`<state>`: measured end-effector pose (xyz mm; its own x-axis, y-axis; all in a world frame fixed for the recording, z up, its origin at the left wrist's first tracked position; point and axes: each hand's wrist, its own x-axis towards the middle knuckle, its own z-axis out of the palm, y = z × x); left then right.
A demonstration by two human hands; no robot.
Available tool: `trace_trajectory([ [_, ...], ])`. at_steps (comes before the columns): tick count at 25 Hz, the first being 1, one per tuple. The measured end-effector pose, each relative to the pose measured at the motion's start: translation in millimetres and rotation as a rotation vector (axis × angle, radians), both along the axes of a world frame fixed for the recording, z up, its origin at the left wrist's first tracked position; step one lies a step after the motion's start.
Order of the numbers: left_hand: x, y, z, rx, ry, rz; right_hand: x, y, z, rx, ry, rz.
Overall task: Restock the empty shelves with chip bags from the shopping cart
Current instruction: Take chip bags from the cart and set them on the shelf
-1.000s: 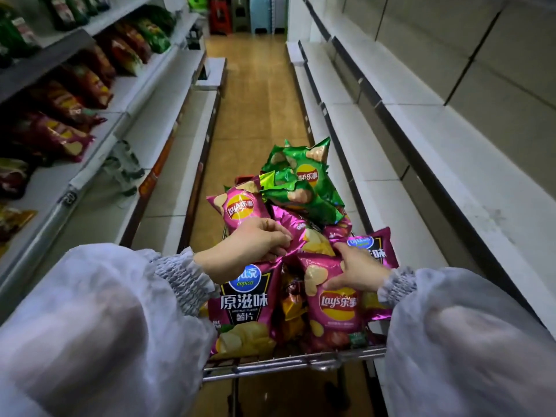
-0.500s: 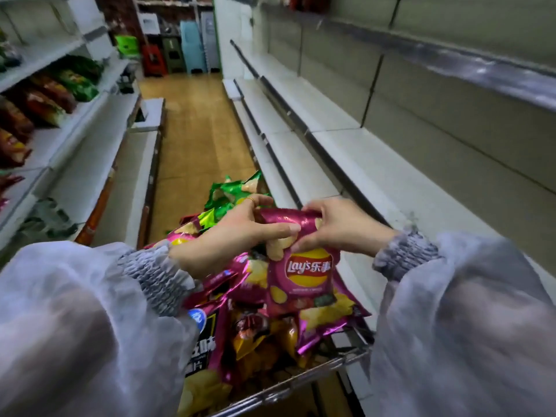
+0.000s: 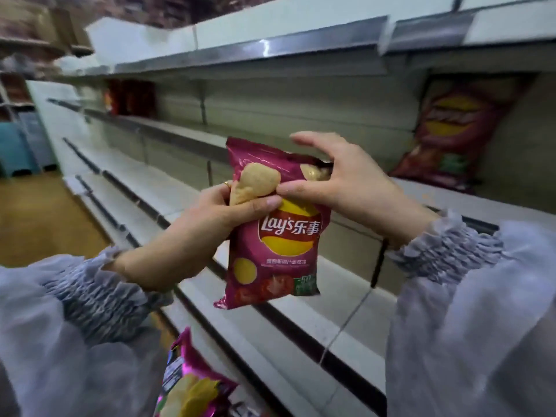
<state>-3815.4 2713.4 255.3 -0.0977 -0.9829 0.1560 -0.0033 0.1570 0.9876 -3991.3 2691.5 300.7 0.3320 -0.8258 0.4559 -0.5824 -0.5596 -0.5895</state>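
Observation:
A magenta Lay's chip bag (image 3: 276,242) hangs upright in the air in front of the white shelves (image 3: 301,320) on the right. My left hand (image 3: 222,212) grips its upper left edge, thumb across the front. My right hand (image 3: 340,182) pinches the upper right part of the bag with thumb and lower fingers, while its index finger sticks out above the bag's top. Another magenta bag (image 3: 192,383) shows at the bottom, in the cart, whose frame is out of view.
A large magenta chip bag (image 3: 451,133) stands on the middle shelf at the right. Dark red packs (image 3: 129,97) sit further down that shelf at the left. Bare white shelf tiers run below. Wooden aisle floor (image 3: 36,215) lies to the left.
Both hands have lifted the magenta Lay's bag out of the cart and up to shelf height. My view has swung right, from the aisle and cart toward the right-hand shelves.

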Motion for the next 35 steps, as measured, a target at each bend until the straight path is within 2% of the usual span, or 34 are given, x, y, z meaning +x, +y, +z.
trace_trajectory([
  [2,-31.0,-6.6,13.7,-0.002,0.051,-0.055,-36.2,12.4,6.1,-0.024,-0.151,-0.150],
  [3,-47.0,-8.3,20.9,-0.011,0.068,-0.085,-52.5,19.2,7.6,0.037,-0.254,-0.177],
  [5,-77.9,-12.7,33.6,-0.010,0.105,-0.164,-80.8,31.4,7.6,0.260,-0.530,-0.079],
  [7,-107.7,-15.8,43.1,0.024,0.107,-0.233,-99.0,46.2,7.7,0.450,-0.685,0.112],
  [9,-134.5,-20.7,50.8,0.065,0.106,-0.269,-115.0,53.1,7.3,0.508,-0.711,0.145],
  [16,-180.7,-53.7,73.6,0.027,0.035,-0.170,-144.9,8.3,22.2,0.435,-0.819,-0.235],
  [21,-162.3,-66.3,69.6,-0.086,-0.199,-0.097,-145.9,-40.7,35.8,0.452,-0.845,-0.347],
  [26,-128.8,-71.1,63.3,-0.071,-0.145,-0.014,-189.0,-132.7,7.4,0.506,-0.804,-0.431],
  [31,-104.8,-73.8,54.7,-0.074,-0.160,0.020,-153.8,-102.3,11.0,0.446,-0.737,-0.516],
  [35,-96.5,-77.2,45.1,-0.053,-0.179,0.022,-156.6,-104.8,9.2,0.410,-0.674,-0.554],
])
